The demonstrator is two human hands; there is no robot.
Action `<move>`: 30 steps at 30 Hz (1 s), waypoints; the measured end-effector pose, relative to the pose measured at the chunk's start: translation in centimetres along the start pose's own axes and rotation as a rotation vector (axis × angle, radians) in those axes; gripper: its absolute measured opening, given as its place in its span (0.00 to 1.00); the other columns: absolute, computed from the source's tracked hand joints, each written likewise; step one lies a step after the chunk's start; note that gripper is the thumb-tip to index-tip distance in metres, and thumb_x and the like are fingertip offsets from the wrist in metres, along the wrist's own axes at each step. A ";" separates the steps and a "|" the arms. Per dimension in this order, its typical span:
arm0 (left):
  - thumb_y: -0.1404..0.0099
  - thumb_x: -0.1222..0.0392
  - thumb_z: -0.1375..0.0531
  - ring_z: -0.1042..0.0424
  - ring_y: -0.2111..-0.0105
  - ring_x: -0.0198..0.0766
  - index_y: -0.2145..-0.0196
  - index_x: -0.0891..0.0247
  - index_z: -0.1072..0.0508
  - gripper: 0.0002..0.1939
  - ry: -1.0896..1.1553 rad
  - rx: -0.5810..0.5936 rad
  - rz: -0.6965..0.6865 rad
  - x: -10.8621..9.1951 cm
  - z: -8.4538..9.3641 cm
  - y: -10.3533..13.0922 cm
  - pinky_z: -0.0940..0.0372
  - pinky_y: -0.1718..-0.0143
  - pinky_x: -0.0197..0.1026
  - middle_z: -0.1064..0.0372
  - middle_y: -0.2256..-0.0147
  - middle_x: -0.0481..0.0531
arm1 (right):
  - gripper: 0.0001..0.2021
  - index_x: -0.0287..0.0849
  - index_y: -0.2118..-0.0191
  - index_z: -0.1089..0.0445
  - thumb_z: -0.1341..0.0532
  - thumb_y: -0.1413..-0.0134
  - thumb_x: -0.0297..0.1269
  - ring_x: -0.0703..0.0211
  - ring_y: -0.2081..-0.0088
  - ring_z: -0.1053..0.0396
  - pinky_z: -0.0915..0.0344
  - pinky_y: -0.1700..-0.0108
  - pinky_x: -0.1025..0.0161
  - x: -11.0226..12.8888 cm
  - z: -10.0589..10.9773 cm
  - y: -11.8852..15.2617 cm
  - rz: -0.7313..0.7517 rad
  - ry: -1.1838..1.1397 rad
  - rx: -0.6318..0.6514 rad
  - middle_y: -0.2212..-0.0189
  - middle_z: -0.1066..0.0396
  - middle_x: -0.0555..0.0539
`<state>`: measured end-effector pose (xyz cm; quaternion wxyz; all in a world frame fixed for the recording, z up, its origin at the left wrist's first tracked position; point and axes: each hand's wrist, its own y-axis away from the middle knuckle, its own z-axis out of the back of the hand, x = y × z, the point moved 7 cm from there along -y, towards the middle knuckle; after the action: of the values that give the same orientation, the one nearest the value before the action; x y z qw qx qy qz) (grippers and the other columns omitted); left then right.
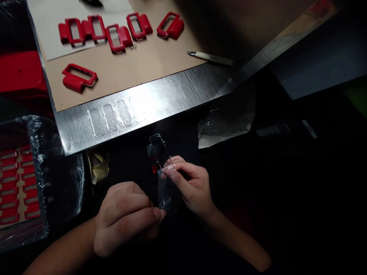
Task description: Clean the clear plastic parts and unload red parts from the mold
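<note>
A clear rectangular plastic window [159,149] with small side tabs is pinched in my right hand [190,183], between thumb and fingers. From its lower end hangs a clear film [164,193], and my left hand [126,217] pinches the film's lower end. Both hands are below the front edge of the bench. On the metal edge lie several more clear windows [110,116] side by side. Red plastic frames, one of them a lone red frame [80,77] at the left, rest on the cardboard sheet [160,65].
A pen-like knife [210,58] lies near the right of the cardboard. The bench's metal edge [183,89] runs above my hands. At the lower left, a plastic-lined box [77,183] holds several red frames [10,179]. A clear bag [229,122] hangs below the bench.
</note>
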<state>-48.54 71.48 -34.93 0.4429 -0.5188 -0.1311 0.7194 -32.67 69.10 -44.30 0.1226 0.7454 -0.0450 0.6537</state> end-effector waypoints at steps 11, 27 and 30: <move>0.37 0.73 0.35 0.28 0.75 0.32 0.62 0.66 0.28 0.08 -0.022 -0.014 0.061 0.9 0.7 0.4 0.26 0.74 0.39 0.29 0.70 0.48 | 0.07 0.45 0.67 0.19 0.34 0.38 0.34 0.53 0.61 0.26 0.29 0.52 0.53 0.3 0.0 0.1 0.027 0.010 -0.002 0.68 0.23 0.46; 0.38 0.71 0.33 0.28 0.76 0.32 0.62 0.64 0.28 0.09 -0.059 -0.046 0.057 1.5 0.9 0.6 0.27 0.75 0.38 0.28 0.71 0.48 | 0.07 0.45 0.67 0.19 0.34 0.37 0.35 0.52 0.60 0.26 0.27 0.52 0.51 0.4 -0.3 0.2 0.046 0.021 0.023 0.68 0.22 0.45; 0.38 0.71 0.34 0.28 0.76 0.32 0.61 0.65 0.28 0.09 -0.051 -0.047 0.048 1.6 0.9 0.5 0.28 0.76 0.37 0.28 0.71 0.48 | 0.06 0.45 0.66 0.19 0.34 0.38 0.35 0.52 0.61 0.26 0.28 0.52 0.51 0.5 -0.4 0.1 0.050 0.012 0.028 0.69 0.22 0.46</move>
<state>-49.72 72.64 -35.89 0.4099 -0.5135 -0.1466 0.7395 -33.02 69.11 -43.77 0.0961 0.7417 -0.0536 0.6616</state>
